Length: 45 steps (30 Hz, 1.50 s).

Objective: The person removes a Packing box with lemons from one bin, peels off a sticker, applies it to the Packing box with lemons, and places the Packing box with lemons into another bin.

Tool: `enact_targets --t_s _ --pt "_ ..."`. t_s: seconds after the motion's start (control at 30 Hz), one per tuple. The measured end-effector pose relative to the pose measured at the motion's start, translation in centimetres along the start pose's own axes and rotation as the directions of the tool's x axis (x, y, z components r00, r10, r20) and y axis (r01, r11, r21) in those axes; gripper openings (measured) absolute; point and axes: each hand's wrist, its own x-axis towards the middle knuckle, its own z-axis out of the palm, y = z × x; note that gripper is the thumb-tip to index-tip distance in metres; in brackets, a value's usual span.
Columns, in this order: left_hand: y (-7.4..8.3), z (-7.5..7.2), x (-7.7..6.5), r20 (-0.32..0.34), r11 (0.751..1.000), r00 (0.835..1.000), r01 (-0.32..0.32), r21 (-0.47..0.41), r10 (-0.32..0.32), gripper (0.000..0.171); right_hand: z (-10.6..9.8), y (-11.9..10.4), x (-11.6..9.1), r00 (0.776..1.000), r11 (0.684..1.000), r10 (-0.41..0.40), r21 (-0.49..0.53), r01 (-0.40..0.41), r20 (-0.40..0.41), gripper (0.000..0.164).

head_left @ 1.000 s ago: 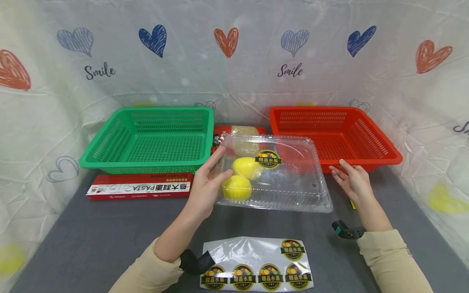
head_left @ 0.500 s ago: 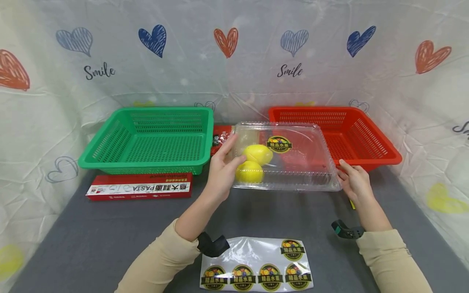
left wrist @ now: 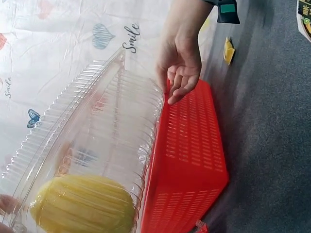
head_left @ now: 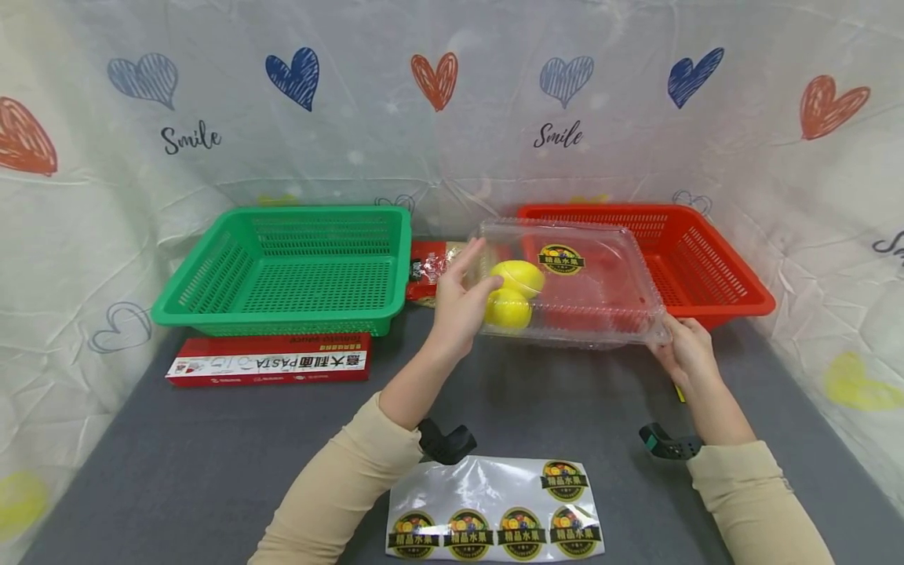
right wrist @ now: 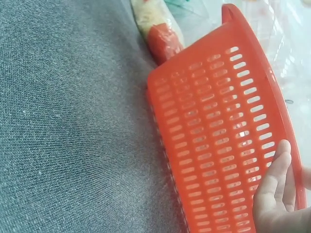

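Note:
My left hand (head_left: pixel 457 304) grips the left side of a clear plastic clamshell box (head_left: pixel 600 286), its thumb on top. Two yellow lemons (head_left: pixel 518 277) lie at the left end inside, and a black round fruit sticker (head_left: pixel 561 259) is on the lid. The box is held tilted over the front left of a red basket (head_left: pixel 749 308), its near right corner overlapping my right hand (head_left: pixel 688 353) in the head view. In the right wrist view, the right fingers (right wrist: pixel 277 182) lie against the basket's outer wall below the rim, with the thumb on the other side.
A green basket (head_left: pixel 282 320) stands at the back left, with a red pasta box (head_left: pixel 268 362) before it. Between the baskets lies a red-and-clear food packet (head_left: pixel 427 267). A sticker sheet (head_left: pixel 487 490) lies in front; a small yellow item (left wrist: pixel 228 51) is near the right hand.
My left hand has carried the clear box with its lemons right and away from me, from the middle of the table to over the red basket. The right hand has stayed at the basket's rim.

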Motion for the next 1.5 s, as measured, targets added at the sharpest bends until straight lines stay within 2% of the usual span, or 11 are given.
enact_targets --t_s 0.3,0.53,0.77,0.97,1.13,1.33,1.5 --pt "-0.7 2.5 1.8 -0.042 0.995 0.999 0.023 -0.092 -0.027 0.051 -0.3 -0.1 -0.1 1.0 0.999 0.001 0.048 -0.002 0.026 0.026" --pt "-1.2 3.8 2.8 -0.056 0.99 0.998 0.018 -0.143 -0.026 0.051 -0.1 0.0 0.0 1.0 1.0 0.009 0.007 -0.009 0.014 0.043" --pt "-1.2 5.2 3.6 -0.065 0.984 0.996 0.049 -0.169 -0.06 0.051 -0.1 -0.1 0.2 1.0 1.0 -0.004 0.009 0.004 0.028 0.039" --pt "-1.6 6.6 4.7 -0.065 0.982 0.997 0.022 -0.188 -0.035 0.055 -0.1 -0.1 0.2 1.0 1.0 0.002 0.018 -0.002 -0.006 0.035" --pt "-2.2 8.1 5.5 -0.069 0.977 0.997 0.012 -0.215 -0.027 0.053 -0.1 -0.2 0.4 1.0 1.0 0.01 -0.006 -0.01 -0.022 0.041" --pt "-2.9 9.3 6.1 -0.083 0.976 0.996 -0.001 -0.216 -0.017 0.049 0.0 -0.2 0.6 0.999 0.999 0.017 -0.046 -0.018 -0.041 0.044" --pt "-3.6 9.7 6.4 -0.084 0.99 0.996 -0.014 -0.143 0.002 0.044 0.0 -0.2 0.4 0.999 0.999 0.021 -0.036 -0.022 -0.034 0.041"
